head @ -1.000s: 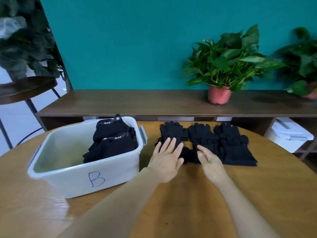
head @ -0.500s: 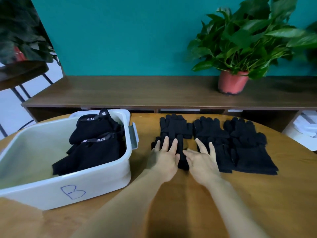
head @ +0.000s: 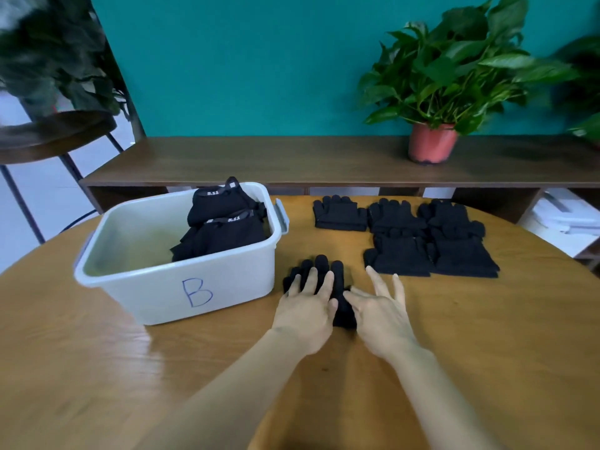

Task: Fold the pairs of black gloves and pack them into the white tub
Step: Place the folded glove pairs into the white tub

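A black glove pair (head: 337, 287) lies on the round wooden table just right of the white tub (head: 168, 287), which is marked "B". My left hand (head: 308, 306) lies flat on this pair with fingers straight. My right hand (head: 381, 315) rests beside it, fingers spread, its thumb touching the pair's right edge. Folded black gloves (head: 224, 222) are stacked in the tub's far right corner. More black gloves (head: 422, 235) lie in rows further back on the table.
A long dark wooden shelf (head: 292, 160) runs behind the table, with a potted plant (head: 431, 138) on it. A white bin (head: 565, 216) sits low at the right. A dark stand with foliage (head: 48, 125) is at the far left.
Both hands have slid one glove pair out of the far row toward me, so it now lies near the tub's front right corner. The camera has moved closer.
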The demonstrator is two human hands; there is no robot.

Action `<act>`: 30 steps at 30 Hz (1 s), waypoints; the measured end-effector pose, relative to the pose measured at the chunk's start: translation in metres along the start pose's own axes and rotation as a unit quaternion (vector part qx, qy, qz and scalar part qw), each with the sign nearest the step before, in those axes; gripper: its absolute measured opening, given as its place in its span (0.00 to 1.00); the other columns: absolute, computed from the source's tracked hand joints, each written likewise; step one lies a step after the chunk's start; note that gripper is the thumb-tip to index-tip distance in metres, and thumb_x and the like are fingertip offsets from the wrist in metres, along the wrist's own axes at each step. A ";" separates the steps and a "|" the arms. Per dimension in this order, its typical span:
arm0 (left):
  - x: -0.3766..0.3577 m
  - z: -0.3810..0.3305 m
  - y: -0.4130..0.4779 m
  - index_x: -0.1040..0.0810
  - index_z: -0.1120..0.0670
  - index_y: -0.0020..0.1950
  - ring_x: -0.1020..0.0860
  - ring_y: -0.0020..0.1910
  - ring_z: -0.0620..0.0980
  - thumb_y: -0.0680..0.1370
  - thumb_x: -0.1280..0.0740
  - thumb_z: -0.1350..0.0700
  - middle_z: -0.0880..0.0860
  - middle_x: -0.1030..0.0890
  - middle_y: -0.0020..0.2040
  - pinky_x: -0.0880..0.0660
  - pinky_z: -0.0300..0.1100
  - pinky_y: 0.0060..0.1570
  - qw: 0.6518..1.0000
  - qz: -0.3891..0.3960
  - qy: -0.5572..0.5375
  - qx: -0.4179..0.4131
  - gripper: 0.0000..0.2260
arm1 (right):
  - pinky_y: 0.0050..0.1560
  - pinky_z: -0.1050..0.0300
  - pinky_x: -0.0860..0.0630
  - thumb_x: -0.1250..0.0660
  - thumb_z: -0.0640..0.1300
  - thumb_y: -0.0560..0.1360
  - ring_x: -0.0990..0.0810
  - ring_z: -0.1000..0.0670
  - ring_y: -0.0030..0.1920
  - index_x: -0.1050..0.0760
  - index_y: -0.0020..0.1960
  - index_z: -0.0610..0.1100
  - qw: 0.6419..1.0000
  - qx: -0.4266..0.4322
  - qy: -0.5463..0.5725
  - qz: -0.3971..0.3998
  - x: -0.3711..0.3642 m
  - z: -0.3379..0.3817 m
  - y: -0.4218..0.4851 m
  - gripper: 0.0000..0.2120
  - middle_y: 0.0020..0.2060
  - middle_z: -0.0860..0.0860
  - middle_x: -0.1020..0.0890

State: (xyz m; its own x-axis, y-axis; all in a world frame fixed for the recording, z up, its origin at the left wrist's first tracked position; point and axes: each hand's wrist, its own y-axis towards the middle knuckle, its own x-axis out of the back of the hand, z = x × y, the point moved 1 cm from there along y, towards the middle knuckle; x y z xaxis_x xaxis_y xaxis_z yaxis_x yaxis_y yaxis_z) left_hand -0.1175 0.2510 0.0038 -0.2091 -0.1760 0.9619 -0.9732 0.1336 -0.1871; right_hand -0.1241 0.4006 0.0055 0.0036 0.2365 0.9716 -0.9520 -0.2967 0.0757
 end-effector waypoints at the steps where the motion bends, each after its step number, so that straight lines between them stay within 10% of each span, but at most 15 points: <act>1: -0.001 0.003 -0.008 0.59 0.46 0.81 0.55 0.80 0.58 0.86 0.56 0.46 0.51 0.57 0.82 0.44 0.51 0.75 1.000 -0.001 0.001 -0.004 0.25 | 0.73 0.46 0.72 0.50 0.42 0.85 0.61 0.51 0.79 0.32 0.73 0.53 1.000 -0.002 0.004 0.001 -0.002 0.004 -0.008 0.20 0.73 0.54 0.30; 25: -0.027 0.121 -0.149 0.43 0.42 0.80 0.48 0.78 0.55 0.79 0.65 0.37 0.52 0.35 0.77 0.54 0.56 0.71 0.990 -0.139 0.036 -0.011 0.31 | 0.76 0.52 0.67 0.48 0.45 0.85 0.55 0.58 0.78 0.29 0.71 0.56 0.983 0.045 0.176 0.003 -0.048 0.116 -0.077 0.18 0.72 0.61 0.31; 30: -0.017 0.111 -0.142 0.47 0.43 0.81 0.52 0.79 0.54 0.77 0.69 0.37 0.51 0.43 0.80 0.60 0.52 0.71 0.988 -0.141 0.051 -0.019 0.35 | 0.76 0.53 0.66 0.47 0.44 0.85 0.56 0.58 0.78 0.30 0.72 0.57 0.983 0.050 0.178 0.015 -0.041 0.107 -0.072 0.19 0.71 0.62 0.30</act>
State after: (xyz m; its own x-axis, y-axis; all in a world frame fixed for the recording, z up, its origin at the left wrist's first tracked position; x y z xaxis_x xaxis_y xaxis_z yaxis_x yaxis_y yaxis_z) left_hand 0.0138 0.1269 -0.0081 0.0832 -0.1124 0.9902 -0.9865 0.1311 0.0978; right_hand -0.0227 0.3129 -0.0159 -0.1487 0.5290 0.8355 -0.9151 -0.3938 0.0865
